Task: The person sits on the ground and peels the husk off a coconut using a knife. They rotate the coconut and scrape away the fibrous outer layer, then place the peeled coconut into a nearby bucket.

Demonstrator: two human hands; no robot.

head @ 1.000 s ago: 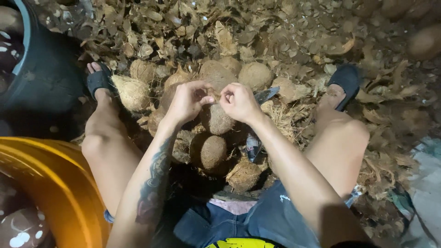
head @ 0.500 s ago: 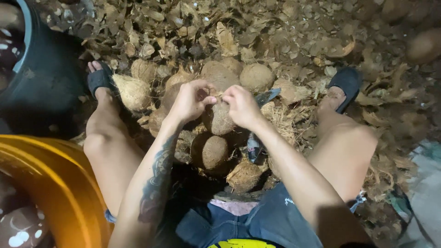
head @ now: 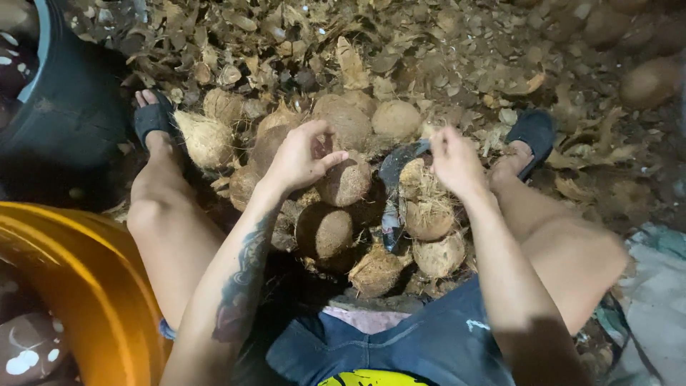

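Our left hand (head: 300, 159) hovers half-open over a husked coconut (head: 345, 182); our right hand (head: 454, 161) pinches husk fibres (head: 421, 187) beside a curved blade (head: 394, 187).

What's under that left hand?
Under the left hand sits a brown husked coconut, more coconuts piled around it. The ground beneath the pile is covered, so unseen.

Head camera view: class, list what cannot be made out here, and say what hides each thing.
1. What the right hand grips: its back faces the camera and it is blurred.
2. The curved blade: its lower end is lost among husked coconuts.
3. The orange tub and dark tub: cut by the left edge, contents partly unseen.
4. Whether the left hand touches the coconut below: fingers cover the contact.
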